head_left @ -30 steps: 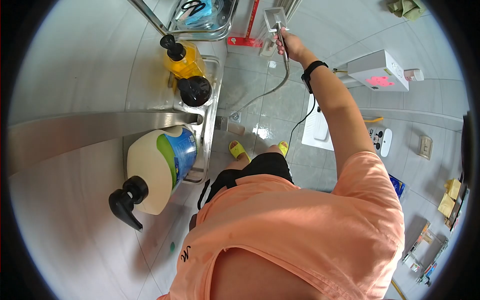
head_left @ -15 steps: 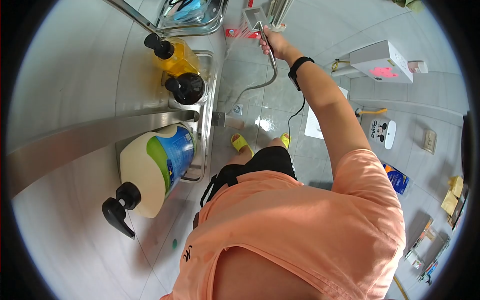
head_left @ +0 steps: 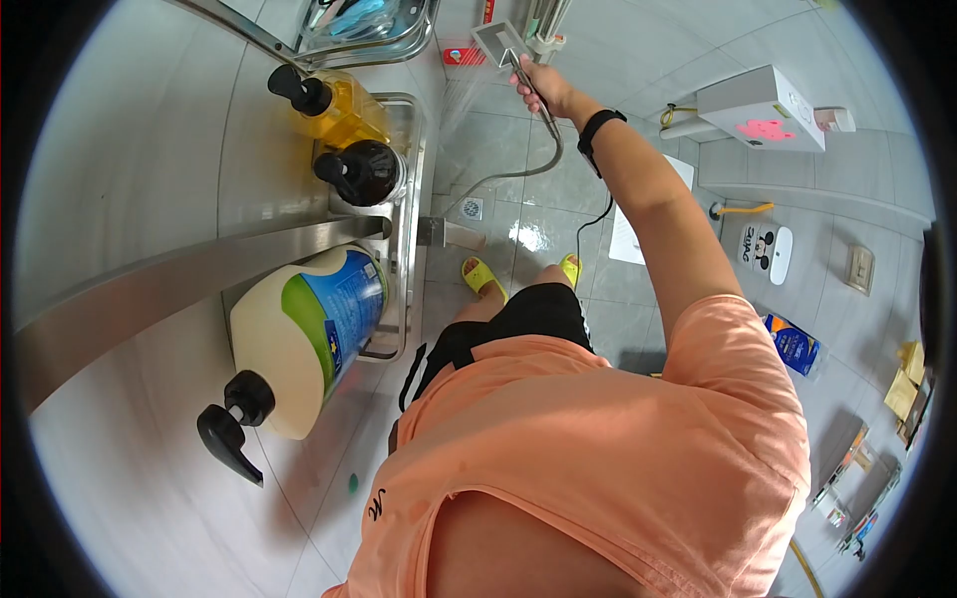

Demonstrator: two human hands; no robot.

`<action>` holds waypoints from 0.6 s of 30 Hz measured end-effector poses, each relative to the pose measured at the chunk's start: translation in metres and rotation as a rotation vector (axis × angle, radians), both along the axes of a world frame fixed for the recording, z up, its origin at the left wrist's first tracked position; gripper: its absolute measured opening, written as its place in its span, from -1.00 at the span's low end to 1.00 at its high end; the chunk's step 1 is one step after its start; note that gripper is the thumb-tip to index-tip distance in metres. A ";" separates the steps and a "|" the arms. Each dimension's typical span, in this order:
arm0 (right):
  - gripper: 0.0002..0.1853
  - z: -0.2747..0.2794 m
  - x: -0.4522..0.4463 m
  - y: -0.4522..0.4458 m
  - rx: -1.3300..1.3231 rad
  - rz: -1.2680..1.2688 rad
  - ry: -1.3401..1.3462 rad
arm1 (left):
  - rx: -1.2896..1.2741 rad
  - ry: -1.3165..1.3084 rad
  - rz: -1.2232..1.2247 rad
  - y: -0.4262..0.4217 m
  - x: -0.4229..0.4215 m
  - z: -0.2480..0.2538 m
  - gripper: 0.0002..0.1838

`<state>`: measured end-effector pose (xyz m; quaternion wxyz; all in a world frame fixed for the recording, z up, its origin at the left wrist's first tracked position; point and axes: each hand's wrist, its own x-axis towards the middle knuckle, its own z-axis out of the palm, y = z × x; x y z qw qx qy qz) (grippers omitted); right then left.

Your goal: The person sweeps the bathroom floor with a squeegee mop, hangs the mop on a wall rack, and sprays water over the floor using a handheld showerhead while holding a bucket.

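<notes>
My right hand [head_left: 545, 88] is wrapped round the handle of a square silver shower head [head_left: 498, 44], with the arm stretched far forward. Thin streams of water spray from the head toward the wall and the tiled floor. From the handle a metal hose [head_left: 523, 172] hangs in a curve down past the floor drain [head_left: 472, 208]. A black band [head_left: 600, 130] circles my right wrist. My left hand is outside the view.
At left, a metal wall rack [head_left: 411, 254] carries an amber pump bottle [head_left: 351, 112], a dark pump bottle [head_left: 369, 173] and a large cream pump bottle [head_left: 279, 334]. A metal bar [head_left: 199, 269] crosses there. A white box [head_left: 763, 110] is on the right wall. Yellow slippers [head_left: 481, 276] stand on wet tiles.
The shower head has shifted slightly left and turned, and its spray shows more clearly. My right hand keeps its hold. The whole view has moved a little.
</notes>
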<state>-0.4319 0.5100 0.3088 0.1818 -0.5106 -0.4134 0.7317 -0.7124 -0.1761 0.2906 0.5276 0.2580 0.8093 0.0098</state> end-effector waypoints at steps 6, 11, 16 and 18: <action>-0.44 -0.002 0.009 0.004 -0.025 0.046 -0.084 | -0.001 -0.002 -0.005 0.000 -0.003 0.002 -0.63; -0.43 -0.001 0.020 -0.001 -0.001 0.081 -0.160 | -0.001 -0.005 -0.009 0.001 -0.005 0.001 -0.63; -0.43 -0.003 0.025 0.002 -0.050 0.093 -0.274 | -0.005 -0.003 -0.016 0.000 -0.006 0.003 -0.63; -0.42 -0.006 0.026 0.011 -0.002 0.113 -0.332 | -0.003 -0.001 -0.017 0.001 -0.005 0.003 -0.63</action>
